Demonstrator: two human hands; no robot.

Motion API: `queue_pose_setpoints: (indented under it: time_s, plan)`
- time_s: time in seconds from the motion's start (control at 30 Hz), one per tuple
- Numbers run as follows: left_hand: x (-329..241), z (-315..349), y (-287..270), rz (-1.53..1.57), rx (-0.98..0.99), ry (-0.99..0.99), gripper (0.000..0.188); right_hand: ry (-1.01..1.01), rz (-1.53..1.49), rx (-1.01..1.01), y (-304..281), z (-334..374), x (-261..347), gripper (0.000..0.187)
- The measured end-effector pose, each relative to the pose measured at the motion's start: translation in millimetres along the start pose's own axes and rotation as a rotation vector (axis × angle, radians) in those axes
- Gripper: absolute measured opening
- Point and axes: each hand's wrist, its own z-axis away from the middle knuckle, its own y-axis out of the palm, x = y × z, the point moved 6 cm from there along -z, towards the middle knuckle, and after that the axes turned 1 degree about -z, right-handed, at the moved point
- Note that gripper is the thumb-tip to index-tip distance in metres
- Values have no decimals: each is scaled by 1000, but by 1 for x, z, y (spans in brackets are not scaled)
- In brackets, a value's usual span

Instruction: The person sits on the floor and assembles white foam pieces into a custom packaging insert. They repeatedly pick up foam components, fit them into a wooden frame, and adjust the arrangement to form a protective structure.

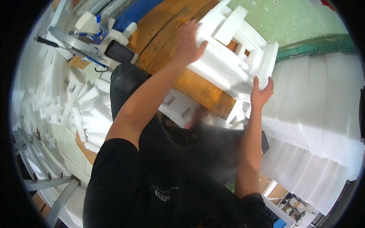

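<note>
Both hands, left hand (188, 43) and right hand (261, 92), grip a white foam frame (235, 49), fingers clasped on its edges. It sits over the wooden tabletop (167, 34). Foam offcuts (87, 102) lie heaped left; stacked foam sheets (315, 114) stand right.

So the foam packing block (232, 49) sits up around 12 o'clock, on the wooden bench (167, 30), with the left hand (188, 41) against its 9 o'clock side and the right hand (261, 93) at its 4 o'clock corner. More cut foam pieces (180, 108) lie just below it at the bench's near edge. Over at 9 o'clock there's a heap of foam offcuts (72, 102) on the floor. The stack of foam sheets (319, 125) runs from 3 down to 5 o'clock, right beside the block.
</note>
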Motion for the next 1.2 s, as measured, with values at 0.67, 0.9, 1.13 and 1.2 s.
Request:
queue_pose_setpoints:
  time_s: [0.67, 0.9, 1.13, 1.2]
  plan:
    - [47, 21, 18, 383, 90, -334, 55, 523, -404, -199, 15, 46, -42, 73]
    - [-3, 15, -9, 262, 140, -351, 61, 475, -492, -235, 3, 24, -66, 76]
    - [-1, 56, -16, 138, 130, -380, 64, 376, -185, -205, -26, 7, -27, 68]
    - [-31, 94, -12, 170, 175, -316, 58, 67, 103, -330, -43, 6, -4, 65]
